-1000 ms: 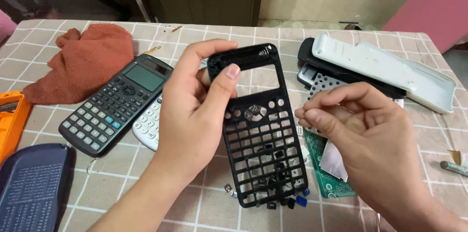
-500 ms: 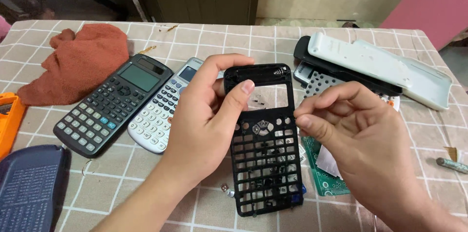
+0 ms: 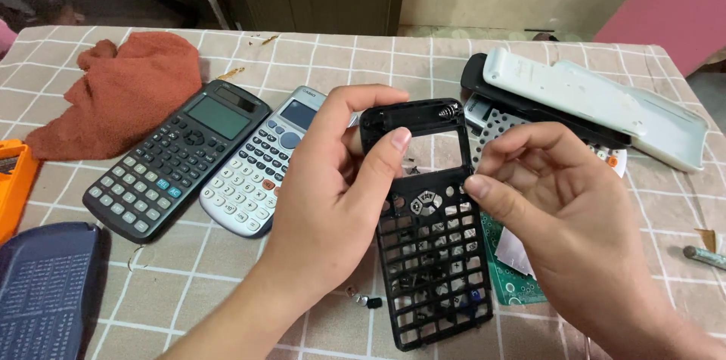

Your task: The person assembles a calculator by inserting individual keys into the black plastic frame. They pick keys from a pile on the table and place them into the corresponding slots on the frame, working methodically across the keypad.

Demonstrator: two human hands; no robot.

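Your left hand (image 3: pixel 325 209) grips the black calculator front shell (image 3: pixel 432 235) by its upper left edge, long axis running away from you, while your right hand (image 3: pixel 563 216) pinches its right edge

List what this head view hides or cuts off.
- Green circuit board: mostly behind the right hand and the black calculator frame.
- Orange thing and dark blue cover: cut by the left edge.
- Small loose parts under the frame: too small to identify.
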